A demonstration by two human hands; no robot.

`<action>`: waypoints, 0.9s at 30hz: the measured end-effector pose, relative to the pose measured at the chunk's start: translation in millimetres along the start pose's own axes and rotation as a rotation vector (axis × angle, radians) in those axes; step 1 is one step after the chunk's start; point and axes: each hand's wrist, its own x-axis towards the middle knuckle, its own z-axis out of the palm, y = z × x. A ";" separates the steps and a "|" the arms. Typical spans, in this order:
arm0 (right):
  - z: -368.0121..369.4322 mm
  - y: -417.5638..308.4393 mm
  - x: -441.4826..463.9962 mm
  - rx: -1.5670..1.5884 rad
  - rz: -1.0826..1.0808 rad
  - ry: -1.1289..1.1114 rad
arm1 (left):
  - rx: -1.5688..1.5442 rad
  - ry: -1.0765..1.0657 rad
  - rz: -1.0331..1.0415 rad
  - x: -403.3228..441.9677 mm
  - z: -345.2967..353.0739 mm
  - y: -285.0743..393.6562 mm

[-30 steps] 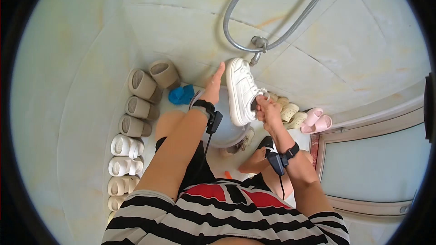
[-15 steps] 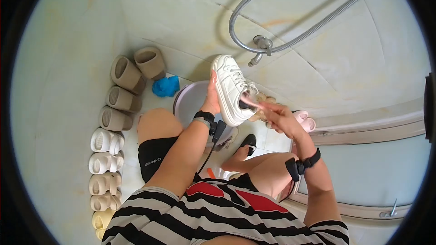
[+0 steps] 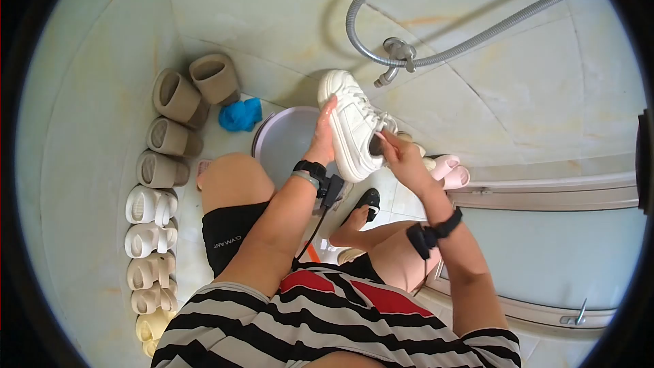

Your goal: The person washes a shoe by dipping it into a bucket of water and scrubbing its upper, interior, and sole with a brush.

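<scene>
A white lace-up sneaker (image 3: 351, 123) is held up, toe toward the wall, its opening facing my right side. My left hand (image 3: 323, 135) grips it along the sole, the thumb near the toe end. My right hand (image 3: 407, 162) is closed at the shoe's opening, fingers pinched on a thin pale pink handle (image 3: 379, 135), which looks like a brush. The brush's working end is hidden in the shoe. Below and behind the sneaker stands a pale round bucket (image 3: 267, 126), partly covered by my left hand and the shoe.
Several slippers and sandals line the left wall, with beige slippers (image 3: 176, 99) farthest forward. A blue crumpled bag (image 3: 240, 115) lies beside the bucket. Pink slippers (image 3: 451, 172) sit at right by the glass door (image 3: 538, 249). A tap (image 3: 395, 61) with a shower hose (image 3: 477, 41) juts from the wall.
My right hand has moved left and up toward the shoe opening, and the pink handle now shows much less. The view has shifted slightly. My left hand keeps its hold.
</scene>
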 end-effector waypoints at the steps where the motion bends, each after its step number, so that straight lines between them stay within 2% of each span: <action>1: -7.5 -6.8 -11.9 0.205 0.064 -0.099 | 0.002 0.004 -0.008 -3.2 -1.6 2.2; 2: -25.6 -37.2 -19.5 0.381 0.336 -0.274 | -0.023 0.040 -0.014 -4.8 -2.1 7.5; 3: -27.9 -43.5 -20.3 0.381 0.340 -0.272 | -0.050 0.075 -0.018 -3.6 -3.9 10.1; 5: -22.0 -52.3 -13.6 0.636 0.389 -0.298 | -0.055 0.051 0.007 -2.5 -4.7 7.7; 6: -5.8 -34.7 -1.1 0.462 0.258 -0.223 | 0.000 0.070 0.013 -3.6 -1.3 8.6; 7: 6.5 -19.8 11.0 0.467 0.256 -0.223 | 0.057 0.092 0.016 -5.7 0.2 8.9; 9: 22.4 -7.4 34.9 -0.059 -0.133 -0.006 | 0.087 0.126 0.001 -3.8 -3.8 7.3; 10: 28.3 -6.1 44.1 -0.056 -0.137 -0.004 | 0.108 0.163 -0.014 -1.7 -7.2 5.6; 11: 34.7 -8.3 50.7 -0.216 -0.103 0.051 | 0.130 0.200 -0.035 -3.4 -5.8 6.7; 12: 38.0 -8.0 53.4 -0.378 -0.064 0.104 | 0.098 0.142 -0.026 -7.9 -5.2 7.4; 13: 39.5 1.4 53.9 -0.375 -0.063 0.110 | 0.104 0.140 -0.028 -6.3 -5.2 8.4; 16: 28.7 21.8 42.7 -0.284 -0.126 0.087 | 0.171 0.160 0.014 -1.2 -10.9 11.8; 18: -1.9 -15.7 14.5 0.206 -0.064 -0.169 | 0.076 0.119 0.035 -2.3 -10.3 16.1; 19: -10.2 -24.3 2.5 0.205 -0.056 -0.171 | 0.072 0.123 0.029 -4.7 -9.6 19.9; 21: -26.6 -44.0 -10.5 0.802 0.610 -0.435 | 0.010 0.048 0.042 -3.7 -7.6 27.0; 22: -22.4 -60.0 -6.2 0.613 0.553 -0.378 | 0.066 0.056 0.037 -2.8 -8.0 24.8; 23: -11.9 -47.3 3.3 0.610 0.558 -0.383 | 0.061 0.061 0.037 -4.8 -8.3 21.6; 25: 18.2 -2.3 32.9 0.164 -0.102 -0.128 | 0.203 0.162 -0.030 -7.0 -4.2 16.5; 26: 27.0 3.3 42.1 0.168 -0.106 -0.128 | 0.264 0.245 -0.009 -15.5 13.3 15.1; 27: 35.3 4.7 48.5 -0.057 -0.130 -0.001 | 0.269 0.247 -0.008 -15.3 11.2 16.2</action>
